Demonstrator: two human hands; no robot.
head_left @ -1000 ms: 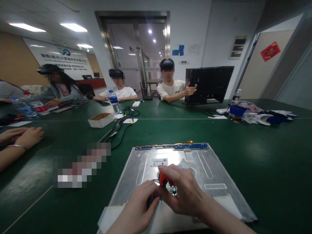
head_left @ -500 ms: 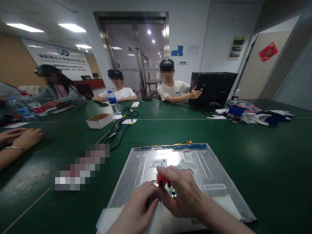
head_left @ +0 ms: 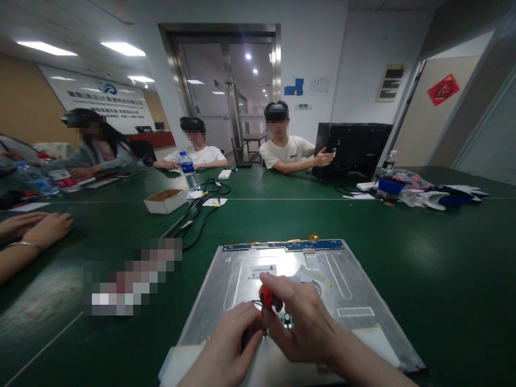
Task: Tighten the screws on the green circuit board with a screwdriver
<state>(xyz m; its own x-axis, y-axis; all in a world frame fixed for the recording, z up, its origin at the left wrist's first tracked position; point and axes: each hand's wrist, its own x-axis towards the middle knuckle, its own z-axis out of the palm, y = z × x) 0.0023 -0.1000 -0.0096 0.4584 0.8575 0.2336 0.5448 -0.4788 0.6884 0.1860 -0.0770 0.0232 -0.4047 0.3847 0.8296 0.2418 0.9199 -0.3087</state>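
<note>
A flat silvery metal display panel lies on the table in front of me, with a blue circuit strip along its far edge. My right hand is closed round the red and black handle of a screwdriver, which stands roughly upright over the panel's middle. Close by the tool's lower end, my left hand has its thumb and fingers pinched together; what they hold is hidden. Between the hands, part of a small green circuit board shows. A dark wire runs by the left fingers.
At left are a co-worker's hands. Beyond the panel lie black cables, an open white box and a water bottle. A co-worker across the table holds a black monitor; gloves lie at right.
The red handle has turned slightly in my right fingers. My left hand stays almost still, and the whole view has shifted down a little.
</note>
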